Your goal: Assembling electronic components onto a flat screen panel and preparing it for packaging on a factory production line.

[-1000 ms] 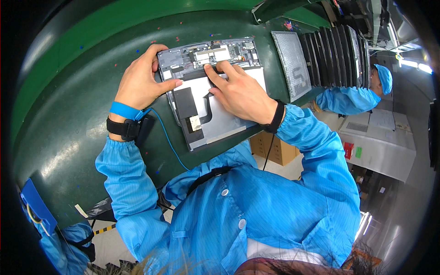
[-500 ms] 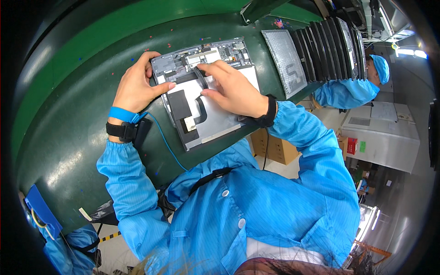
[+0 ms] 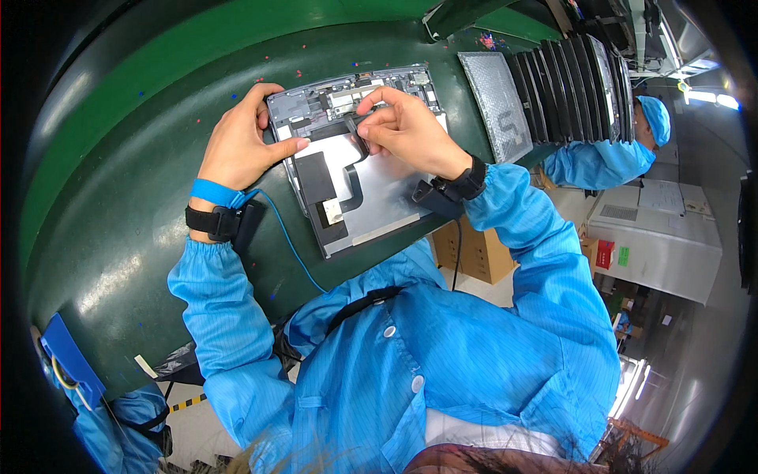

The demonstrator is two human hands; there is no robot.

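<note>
An opened device like a laptop or tablet (image 3: 391, 193) lies on the green bench, its circuit boards showing along the far side and a silver panel on the near side. My left hand (image 3: 241, 141) grips its left edge, thumb on top and fingers round the far corner. A black flat ribbon cable (image 3: 354, 188) curves over the silver panel. My right hand (image 3: 412, 136) pinches the cable's upper end between thumb and fingers, just below the boards; the fingertips partly hide it. A blue wrist strap (image 3: 215, 193) with a thin cord is on my left wrist.
A bubble-wrap sheet or pouch (image 3: 496, 107) leans beside a row of several upright dark panels (image 3: 564, 91) at the right. Behind them is a co-worker in a blue cap (image 3: 654, 118). Cardboard boxes (image 3: 478, 251) stand below the bench. Small red and blue bits dot the bench top.
My right hand has drawn back slightly from the boards and curled its fingers, lifting the end of the ribbon cable. My left hand keeps its grip on the device's edge.
</note>
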